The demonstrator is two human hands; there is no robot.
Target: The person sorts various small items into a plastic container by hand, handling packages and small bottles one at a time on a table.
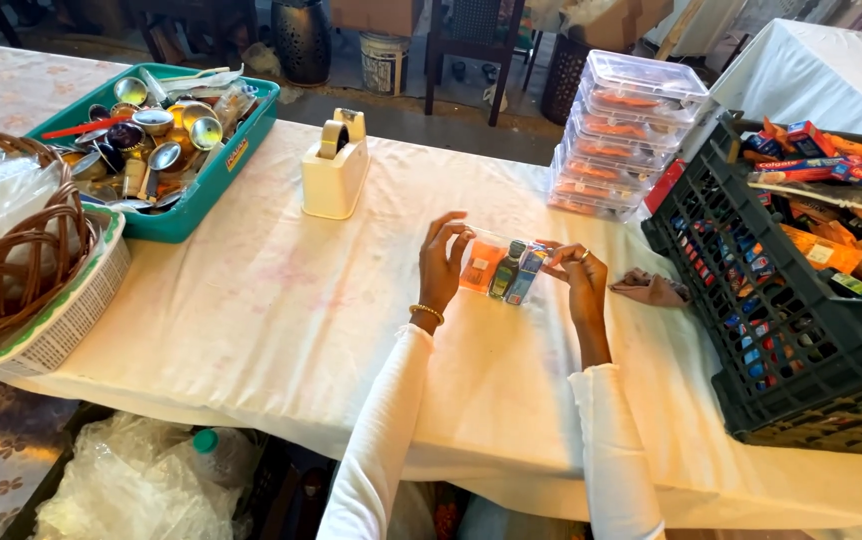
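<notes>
A small clear plastic box (503,270) lies on the white tablecloth (281,300) between my hands. Inside it I see an orange packet, a small dark bottle and a blue carton. My left hand (442,268) rests against the box's left end, fingers spread over its edge. On the right end my right hand (578,275) grips the box with bent fingers; a ring shows on one finger. Both sleeves are white.
A stack of filled clear boxes (623,135) stands behind. A black crate (751,330) of small packets sits at right, a brown cloth (651,288) beside it. A cream tape dispenser (336,165), a teal tray (219,170) of metal cups and a wicker basket (11,250) lie left.
</notes>
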